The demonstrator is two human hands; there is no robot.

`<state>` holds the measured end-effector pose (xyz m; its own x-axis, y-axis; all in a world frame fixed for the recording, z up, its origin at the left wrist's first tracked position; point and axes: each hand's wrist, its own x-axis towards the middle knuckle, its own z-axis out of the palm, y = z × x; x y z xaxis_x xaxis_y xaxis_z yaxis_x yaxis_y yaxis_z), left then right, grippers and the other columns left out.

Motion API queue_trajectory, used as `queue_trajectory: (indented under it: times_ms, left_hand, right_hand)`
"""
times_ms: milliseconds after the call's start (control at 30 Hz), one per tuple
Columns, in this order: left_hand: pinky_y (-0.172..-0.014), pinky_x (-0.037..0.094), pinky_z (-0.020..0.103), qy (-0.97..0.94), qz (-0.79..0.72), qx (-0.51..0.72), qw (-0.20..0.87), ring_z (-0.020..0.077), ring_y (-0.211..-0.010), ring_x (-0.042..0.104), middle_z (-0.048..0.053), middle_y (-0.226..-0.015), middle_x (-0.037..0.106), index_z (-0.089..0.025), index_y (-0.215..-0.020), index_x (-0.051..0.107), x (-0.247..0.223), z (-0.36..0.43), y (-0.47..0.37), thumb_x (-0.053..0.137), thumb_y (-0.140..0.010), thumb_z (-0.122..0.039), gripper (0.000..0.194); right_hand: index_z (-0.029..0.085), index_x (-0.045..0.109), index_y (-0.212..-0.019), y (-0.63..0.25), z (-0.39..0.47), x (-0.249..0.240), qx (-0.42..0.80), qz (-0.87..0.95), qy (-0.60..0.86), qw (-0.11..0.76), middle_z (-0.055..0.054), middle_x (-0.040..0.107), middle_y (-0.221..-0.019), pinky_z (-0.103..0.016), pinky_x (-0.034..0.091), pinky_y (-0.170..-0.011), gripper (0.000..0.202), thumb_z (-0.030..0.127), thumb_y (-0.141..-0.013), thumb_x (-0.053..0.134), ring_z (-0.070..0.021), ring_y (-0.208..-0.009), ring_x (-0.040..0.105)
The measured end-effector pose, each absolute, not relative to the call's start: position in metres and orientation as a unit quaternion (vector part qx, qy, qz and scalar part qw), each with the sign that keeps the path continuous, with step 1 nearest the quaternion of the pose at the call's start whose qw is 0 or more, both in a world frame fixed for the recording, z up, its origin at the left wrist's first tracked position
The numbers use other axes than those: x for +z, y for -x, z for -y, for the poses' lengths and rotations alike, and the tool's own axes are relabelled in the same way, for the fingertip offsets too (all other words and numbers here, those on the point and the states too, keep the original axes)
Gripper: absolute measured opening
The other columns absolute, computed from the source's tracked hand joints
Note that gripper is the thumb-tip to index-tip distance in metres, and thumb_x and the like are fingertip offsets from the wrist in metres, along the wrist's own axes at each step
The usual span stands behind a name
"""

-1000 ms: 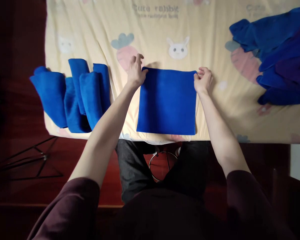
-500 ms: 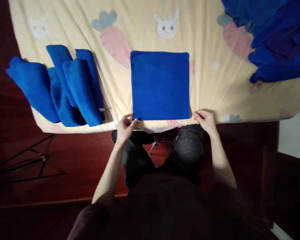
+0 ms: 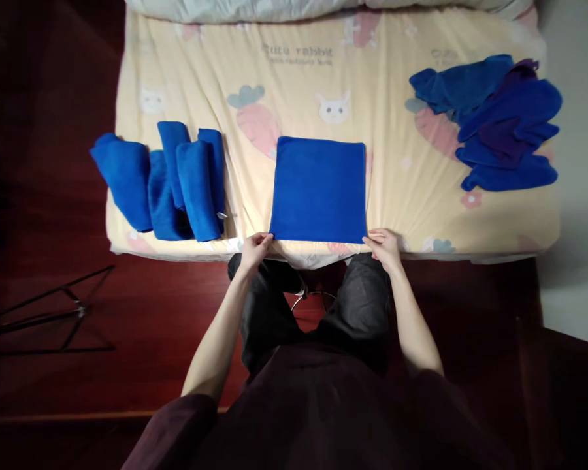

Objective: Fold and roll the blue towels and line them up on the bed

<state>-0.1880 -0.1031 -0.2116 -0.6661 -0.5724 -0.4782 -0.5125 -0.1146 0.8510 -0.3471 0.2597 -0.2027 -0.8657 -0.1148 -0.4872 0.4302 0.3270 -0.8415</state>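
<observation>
A square blue cloth (image 3: 319, 189) lies flat on the bed right in front of me. My left hand (image 3: 257, 250) pinches its near left corner between thumb and fingers. At the near right corner, my right hand (image 3: 383, 248) has its thumb and fingertips closed on the cloth's edge. The cloth looks smooth, with straight sides and a seamed rim.
Several rolled blue cloths (image 3: 196, 189) lie on the left of the bed (image 3: 394, 202). A loose heap of blue and purple cloths (image 3: 509, 130) is at the right. A white quilt (image 3: 274, 9) borders the far side. Black tripod legs (image 3: 73, 312) stand on the floor.
The view has pulled back and shows more of the bed. Both hands have closed on the cloth's near corners; the right hand was just off its corner before.
</observation>
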Motion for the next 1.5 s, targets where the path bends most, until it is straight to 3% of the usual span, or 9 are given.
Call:
queue_trajectory:
  times_ms: [233,400,667,933,1067,1133,1233,1333,1500]
  left_hand:
    - [-0.073,0.049,0.031,-0.425,0.693,-0.58,0.055,0.0197,-0.073,0.064,0.006,-0.076,0.073,-0.015,-0.086,0.082,-0.228,0.1,0.162,0.089,-0.071,-0.061,0.049]
    - [-0.079,0.052,0.033,-0.415,0.679,-0.605,0.032,0.0227,-0.077,0.069,0.009,-0.081,0.078,-0.015,-0.088,0.084,-0.234,0.102,0.155,0.093,-0.065,-0.067,0.057]
    - [-0.063,0.042,0.028,-0.409,0.679,-0.608,0.044,0.0151,-0.06,0.052,-0.003,-0.056,0.054,-0.015,-0.09,0.086,-0.233,0.106,0.152,0.092,-0.067,-0.065,0.055]
    - [-0.065,0.037,0.029,-0.395,0.715,-0.575,0.037,0.0147,-0.059,0.047,-0.003,-0.056,0.05,-0.015,-0.088,0.086,-0.231,0.103,0.15,0.089,-0.062,-0.073,0.063]
    - [-0.067,0.041,0.03,-0.379,0.736,-0.56,0.037,0.0169,-0.061,0.05,-0.001,-0.06,0.053,-0.017,-0.088,0.083,-0.222,0.101,0.152,0.083,-0.071,-0.07,0.056]
    - [-0.07,0.046,0.033,-0.377,0.779,-0.497,0.065,0.0194,-0.063,0.053,-0.001,-0.062,0.053,-0.019,-0.098,0.082,-0.212,0.098,0.149,0.079,-0.08,-0.063,0.048]
    - [-0.088,0.056,0.042,-0.315,0.862,-0.378,0.125,0.029,-0.086,0.068,0.007,-0.085,0.068,-0.023,-0.117,0.079,-0.196,0.086,0.152,0.068,-0.095,-0.049,0.036]
    - [-0.116,0.051,0.051,-0.185,0.92,-0.318,0.136,0.0357,-0.13,0.065,0.017,-0.134,0.07,-0.021,-0.136,0.074,-0.188,0.076,0.18,0.056,-0.105,-0.042,0.041]
    - [-0.139,0.025,0.057,-0.087,0.951,-0.292,0.057,0.0393,-0.167,0.031,0.021,-0.175,0.041,-0.009,-0.162,0.054,-0.21,0.082,0.286,0.047,-0.109,-0.047,0.066]
  right_hand:
    - [0.021,0.059,-0.099,0.334,-0.271,-0.205,-0.592,-0.764,-0.129,0.221,-0.005,0.079,-0.091,-0.019,0.031,-0.031,0.076,0.062,-0.051,0.101,-0.0034,-0.036,0.044]
    - [0.02,0.062,-0.102,0.328,-0.275,-0.206,-0.612,-0.749,-0.121,0.221,-0.009,0.08,-0.103,-0.019,0.03,-0.031,0.074,0.059,-0.053,0.102,-0.0023,-0.038,0.044]
    - [0.021,0.062,-0.102,0.322,-0.27,-0.208,-0.636,-0.726,-0.137,0.223,-0.01,0.079,-0.105,-0.019,0.031,-0.034,0.077,0.059,-0.049,0.103,-0.0032,-0.045,0.044]
    - [0.02,0.062,-0.101,0.317,-0.278,-0.212,-0.632,-0.732,-0.132,0.216,-0.013,0.081,-0.107,-0.02,0.03,-0.033,0.079,0.064,-0.049,0.102,-0.003,-0.042,0.044]
    - [0.02,0.065,-0.103,0.317,-0.275,-0.21,-0.635,-0.74,-0.108,0.194,-0.014,0.081,-0.114,-0.022,0.037,-0.037,0.07,0.065,-0.06,0.097,-0.0052,-0.044,0.049]
    - [0.02,0.067,-0.106,0.316,-0.273,-0.207,-0.615,-0.771,-0.085,0.144,-0.015,0.08,-0.118,-0.028,0.052,-0.046,0.058,0.064,-0.073,0.088,-0.0116,-0.053,0.061]
    - [0.023,0.071,-0.114,0.315,-0.263,-0.198,-0.529,-0.848,-0.024,0.02,-0.015,0.078,-0.124,-0.046,0.069,-0.084,0.037,0.052,-0.091,0.072,-0.028,-0.096,0.078]
    - [0.023,0.071,-0.13,0.323,-0.239,-0.186,-0.418,-0.903,0.082,-0.056,-0.017,0.069,-0.147,-0.058,0.053,-0.122,0.036,0.04,-0.1,0.061,-0.0344,-0.142,0.063]
    - [0.01,0.05,-0.163,0.369,-0.163,-0.172,-0.307,-0.922,0.236,-0.01,-0.019,0.036,-0.179,-0.056,0.027,-0.14,0.06,0.039,-0.111,0.047,-0.0333,-0.169,0.028]
